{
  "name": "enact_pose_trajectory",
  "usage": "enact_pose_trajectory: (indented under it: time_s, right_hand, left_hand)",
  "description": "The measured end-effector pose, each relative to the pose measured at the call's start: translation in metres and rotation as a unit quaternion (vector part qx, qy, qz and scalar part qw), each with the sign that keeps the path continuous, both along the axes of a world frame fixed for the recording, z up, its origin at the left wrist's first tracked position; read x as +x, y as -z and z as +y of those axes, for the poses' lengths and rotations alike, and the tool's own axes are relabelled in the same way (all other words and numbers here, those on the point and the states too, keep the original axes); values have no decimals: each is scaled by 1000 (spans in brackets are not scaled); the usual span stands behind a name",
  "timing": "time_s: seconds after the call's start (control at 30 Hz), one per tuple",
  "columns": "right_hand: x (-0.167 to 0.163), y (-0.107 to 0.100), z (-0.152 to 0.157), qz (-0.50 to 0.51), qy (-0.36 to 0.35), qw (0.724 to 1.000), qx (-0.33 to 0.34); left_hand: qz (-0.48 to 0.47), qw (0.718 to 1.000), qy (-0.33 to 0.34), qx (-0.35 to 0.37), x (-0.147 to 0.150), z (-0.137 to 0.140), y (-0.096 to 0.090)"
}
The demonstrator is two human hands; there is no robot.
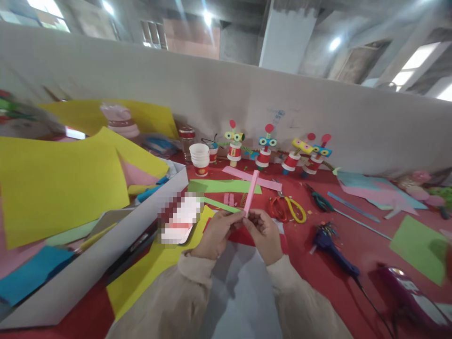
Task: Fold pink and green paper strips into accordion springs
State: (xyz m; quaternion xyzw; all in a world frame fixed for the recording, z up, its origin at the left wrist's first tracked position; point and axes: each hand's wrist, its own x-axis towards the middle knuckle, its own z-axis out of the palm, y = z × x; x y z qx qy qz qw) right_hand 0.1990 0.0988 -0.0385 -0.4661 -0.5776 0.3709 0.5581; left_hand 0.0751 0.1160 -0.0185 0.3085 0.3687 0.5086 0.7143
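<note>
A narrow light-green paper strip (221,205) and a narrow pale-pink paper strip (252,193) meet end to end at the fingertips, in front of the person's chest and above the red tabletop (303,256); the green one runs off to the left, the pink one points up and away. The step in hand looks to be lining up or folding these ends together, though the fingers hide whether they are glued or creased. Any fold from here would call for one hand pinning the joint while the other turns a strip flat across it. The left hand (219,233) is pinched on the joint, thumb laid along the top; the right hand (263,233) closes on it from the other side, fingers curled and thumb near the pink base. Both forearms rise from the lower edge in beige sleeves and converge at the joint. Just beyond lies a wide light-green paper band (226,186); to the right are scissors with red and yellow handles (289,207) and a dark-blue glue gun (334,249). Farther back stand red-and-white paper-cup figures (234,152) with big round eyes.
</note>
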Motion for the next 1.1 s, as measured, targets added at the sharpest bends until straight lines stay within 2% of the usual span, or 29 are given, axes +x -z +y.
enact_pose_trajectory:
  time_s: [0.2, 0.37, 0.5, 0.67, 0.77, 0.93, 1.1]
  right_hand:
    - [3, -3, -2, -32, 37, 998, 27]
    - [7, 0, 0, -17, 47, 998, 36]
    - [6, -3, 0, 12, 38, 999, 35]
    - [0, -11, -2, 88, 8, 996, -4]
    - [-1, -11, -2, 78, 31, 996, -17]
    - [3, -4, 1, 55, 63, 996, 12]
    - [2, -1, 0, 14, 69, 998, 6]
  left_hand:
    - [-8, 1000, -5, 21, 8, -4, -3]
    - [-11, 999, -4, 42, 12, -7, -2]
    - [-26, 998, -6, 64, 13, -6, 0]
    - [-23, 997, -42, 60, 12, -4, -2]
    - [-22, 996, -42, 75, 12, -5, -1]
    - [-1, 995, -35, 93, 13, -5, 6]
    - [11, 993, -40, 109, 12, -4, 10]
